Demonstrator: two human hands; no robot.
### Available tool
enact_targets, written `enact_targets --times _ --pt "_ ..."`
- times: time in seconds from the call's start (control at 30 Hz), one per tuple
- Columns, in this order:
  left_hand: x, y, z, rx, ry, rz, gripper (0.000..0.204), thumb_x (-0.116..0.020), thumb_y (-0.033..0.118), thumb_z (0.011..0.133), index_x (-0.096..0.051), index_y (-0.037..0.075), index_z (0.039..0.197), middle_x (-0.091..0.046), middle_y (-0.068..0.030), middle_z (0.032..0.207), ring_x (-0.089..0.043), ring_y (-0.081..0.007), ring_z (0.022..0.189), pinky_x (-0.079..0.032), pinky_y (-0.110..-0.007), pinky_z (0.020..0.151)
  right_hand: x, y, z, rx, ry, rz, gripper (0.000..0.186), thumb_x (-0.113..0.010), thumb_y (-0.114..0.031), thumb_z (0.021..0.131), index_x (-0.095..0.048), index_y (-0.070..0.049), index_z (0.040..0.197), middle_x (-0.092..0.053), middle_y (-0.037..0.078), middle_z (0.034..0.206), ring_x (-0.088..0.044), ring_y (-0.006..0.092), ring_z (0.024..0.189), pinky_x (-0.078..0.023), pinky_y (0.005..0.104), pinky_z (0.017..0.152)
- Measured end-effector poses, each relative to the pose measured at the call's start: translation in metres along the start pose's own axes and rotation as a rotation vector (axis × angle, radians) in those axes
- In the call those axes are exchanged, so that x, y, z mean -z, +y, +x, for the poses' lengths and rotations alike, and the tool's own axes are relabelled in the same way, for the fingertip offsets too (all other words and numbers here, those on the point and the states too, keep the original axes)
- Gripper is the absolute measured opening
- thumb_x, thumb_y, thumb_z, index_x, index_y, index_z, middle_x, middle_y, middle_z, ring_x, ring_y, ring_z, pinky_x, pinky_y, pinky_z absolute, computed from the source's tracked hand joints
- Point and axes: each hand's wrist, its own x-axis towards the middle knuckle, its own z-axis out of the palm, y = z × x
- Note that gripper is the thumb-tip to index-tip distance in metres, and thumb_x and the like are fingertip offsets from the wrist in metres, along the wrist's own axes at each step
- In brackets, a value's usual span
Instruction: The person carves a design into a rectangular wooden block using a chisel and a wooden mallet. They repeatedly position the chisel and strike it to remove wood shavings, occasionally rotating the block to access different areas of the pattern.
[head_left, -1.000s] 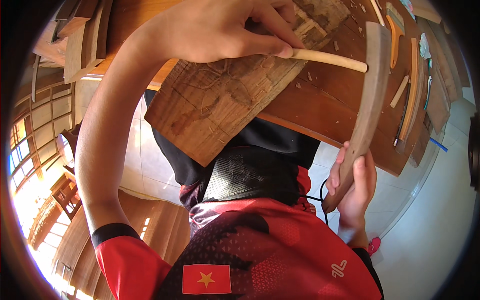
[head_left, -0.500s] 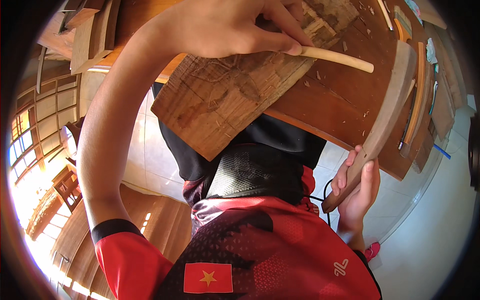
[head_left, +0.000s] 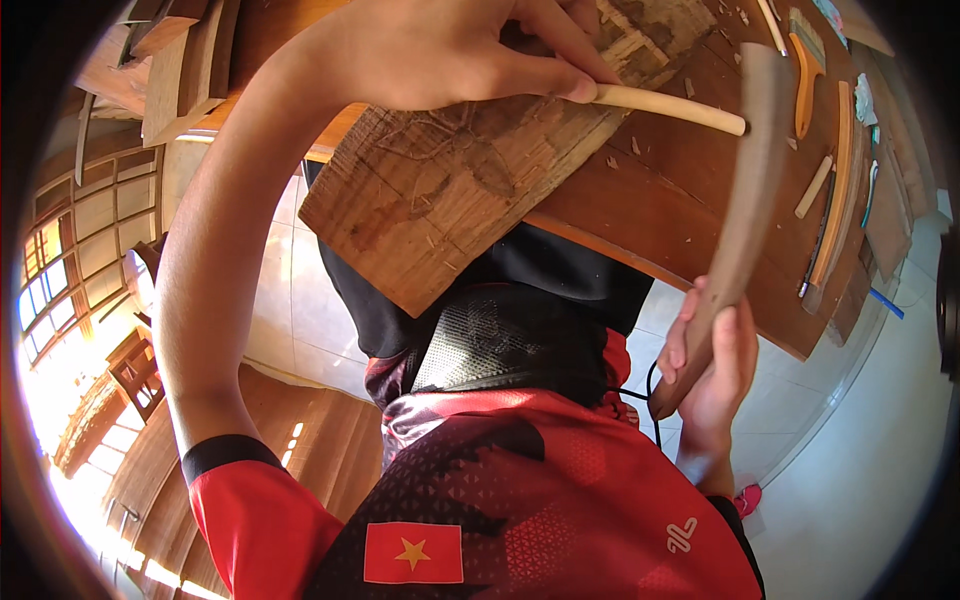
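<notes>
A pale round wooden rod (head_left: 680,108) is pinched in my left hand (head_left: 480,60) over the weathered board (head_left: 430,230), which bears a carved flower-like outline; whatever lies at the rod's far end is hidden under my fingers. My right hand (head_left: 715,360) grips the lower end of a long brown wooden bar (head_left: 748,190), its upper part slightly blurred. The bar's upper length is beside the rod's free end; I cannot tell whether they touch. The board rests on the brown wooden table (head_left: 640,220) and overhangs its near edge.
At the table's right lie an orange-handled brush (head_left: 805,85), a short pale rod (head_left: 815,187), long strips (head_left: 838,190), a blue stick (head_left: 886,303) and shavings. Wooden planks (head_left: 185,70) are stacked upper left. My lap and the tiled floor (head_left: 310,320) show below.
The bar swung right, away from the rod's end, and has now swung back left beside it. My left hand and the board shifted slightly right, then a little upward.
</notes>
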Motion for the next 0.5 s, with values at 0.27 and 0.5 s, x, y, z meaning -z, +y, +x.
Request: enact_targets --times 0.27,0.5 --pt "0.0041 0.0028 -0.0007 0.026 -0.002 0.016 0.025 -0.076 0.019 0.094 -0.080 0.006 0.114 -0.066 -0.0079 0.091 -0.057 -0.0184 0.084 -0.047 -0.035 0.076 -0.0005 -0.0040 0.0061 0.056 0.074 -0.027 0.047 -0.040 -0.035 0.111 -0.050 0.005 0.133 -0.054 0.011 0.101 -0.048 0.0092 0.057 -0.039 0.0244 0.043" --pt "0.0078 0.0018 0.0013 0.031 -0.046 0.017 0.026 -0.076 0.018 0.093 -0.080 0.005 0.115 -0.067 -0.0092 0.089 -0.058 -0.0191 0.083 -0.048 -0.035 0.076 0.0043 -0.0089 0.0096 0.027 0.020 0.001 0.050 -0.052 -0.039 0.108 -0.050 0.006 0.130 -0.057 0.011 0.100 -0.052 0.0119 0.060 -0.043 0.0274 0.046"
